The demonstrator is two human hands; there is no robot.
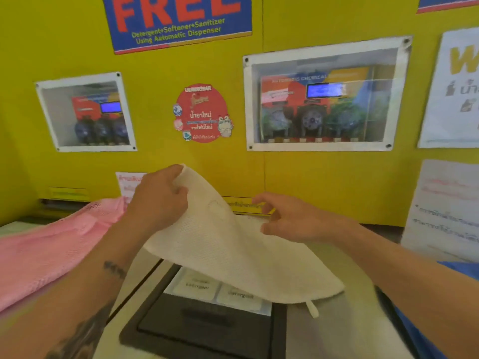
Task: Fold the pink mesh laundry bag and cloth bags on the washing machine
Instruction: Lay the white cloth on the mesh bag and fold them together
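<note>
A cream white cloth bag lies across the top of the washing machine. My left hand grips its far left corner and holds that corner lifted off the machine. My right hand rests at the bag's far right edge, fingers bent and apart; whether it pinches the cloth is unclear. A small white loop hangs from the bag's near right corner. The pink mesh laundry bag lies in a loose heap to the left, partly under my left forearm.
A dark detergent drawer lid with white labels sits in the machine top, partly under the cloth bag. A yellow wall with dispenser windows, stickers and paper notices stands right behind. Blue fabric shows at the right edge.
</note>
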